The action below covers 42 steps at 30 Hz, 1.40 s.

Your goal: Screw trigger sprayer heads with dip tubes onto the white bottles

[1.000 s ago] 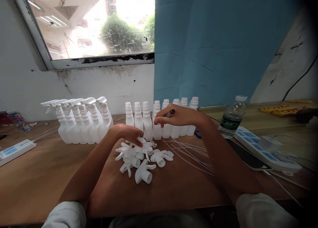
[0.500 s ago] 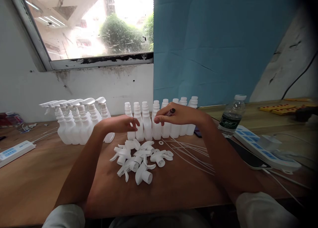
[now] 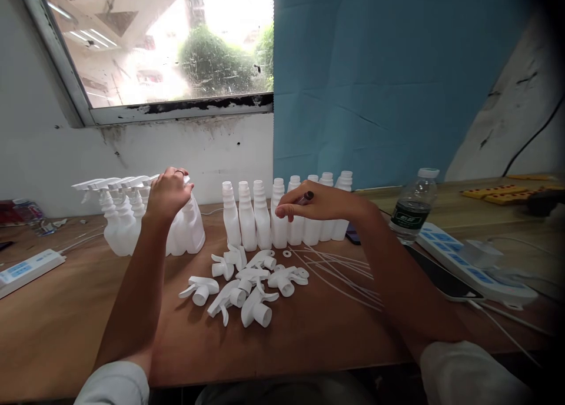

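My left hand (image 3: 170, 192) is closed over the spray head of the rightmost capped spray bottle (image 3: 194, 231), in the row of white spray bottles (image 3: 118, 225) at the left. My right hand (image 3: 304, 202) is in front of the row of white bottles without spray heads (image 3: 251, 222), holding a dark marker (image 3: 306, 197) that sticks up between thumb and palm. On the table before me lies a loose pile of white trigger spray heads (image 3: 241, 293). One spray head (image 3: 199, 290) rests apart at the pile's left side. A small white ring (image 3: 286, 254) lies behind the pile.
Thin white tubes (image 3: 339, 269) are spread beneath my right forearm. At the right stand a water bottle (image 3: 411, 208), a power strip (image 3: 454, 258) and a dark phone (image 3: 441, 275). Another power strip (image 3: 30, 269) lies at the far left. A window and blue sheet (image 3: 375, 69) back the table.
My left hand has moved left and up from beside the open bottles onto the rightmost spray bottle. One spray head now lies farther left. My right hand has stayed still with the marker.
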Each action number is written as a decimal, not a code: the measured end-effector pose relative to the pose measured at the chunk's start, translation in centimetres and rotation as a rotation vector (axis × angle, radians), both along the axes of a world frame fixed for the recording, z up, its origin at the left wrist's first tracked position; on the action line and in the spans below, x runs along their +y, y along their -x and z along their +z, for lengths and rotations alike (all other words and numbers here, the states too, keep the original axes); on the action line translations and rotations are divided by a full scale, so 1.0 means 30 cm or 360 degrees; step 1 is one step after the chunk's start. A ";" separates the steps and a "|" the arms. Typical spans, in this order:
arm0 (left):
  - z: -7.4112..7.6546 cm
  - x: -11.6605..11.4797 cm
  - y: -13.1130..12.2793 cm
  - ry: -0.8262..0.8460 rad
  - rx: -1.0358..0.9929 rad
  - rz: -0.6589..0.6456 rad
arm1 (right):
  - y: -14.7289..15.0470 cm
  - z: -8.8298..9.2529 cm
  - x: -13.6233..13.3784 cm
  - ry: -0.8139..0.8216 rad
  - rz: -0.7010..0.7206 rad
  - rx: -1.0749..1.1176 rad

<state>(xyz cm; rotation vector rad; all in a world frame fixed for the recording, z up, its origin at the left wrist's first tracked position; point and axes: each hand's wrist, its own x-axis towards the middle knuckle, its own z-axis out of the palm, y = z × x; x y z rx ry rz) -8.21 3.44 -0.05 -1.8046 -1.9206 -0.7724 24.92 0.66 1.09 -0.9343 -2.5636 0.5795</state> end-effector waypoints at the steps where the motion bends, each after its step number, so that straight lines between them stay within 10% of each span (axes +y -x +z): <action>1: 0.000 0.001 -0.001 -0.0029 -0.0037 -0.0003 | 0.000 0.001 -0.001 0.0001 -0.0001 0.0000; 13: 0.050 -0.095 -0.059 -0.0934 -0.0312 -0.0120 | 0.001 -0.004 0.008 -0.0032 0.0142 0.0195; 20: 0.084 -0.269 -0.223 -0.1396 -0.0967 -0.1052 | 0.065 -0.018 -0.026 -0.0251 0.0054 0.0763; 34: 0.015 -0.293 -0.374 -0.0428 -0.1229 -0.1642 | 0.129 -0.025 -0.080 0.0122 -0.0019 0.1356; 42: 0.022 -0.243 -0.338 0.0996 -0.1226 -0.1894 | 0.099 -0.031 -0.029 0.0005 0.0060 0.1511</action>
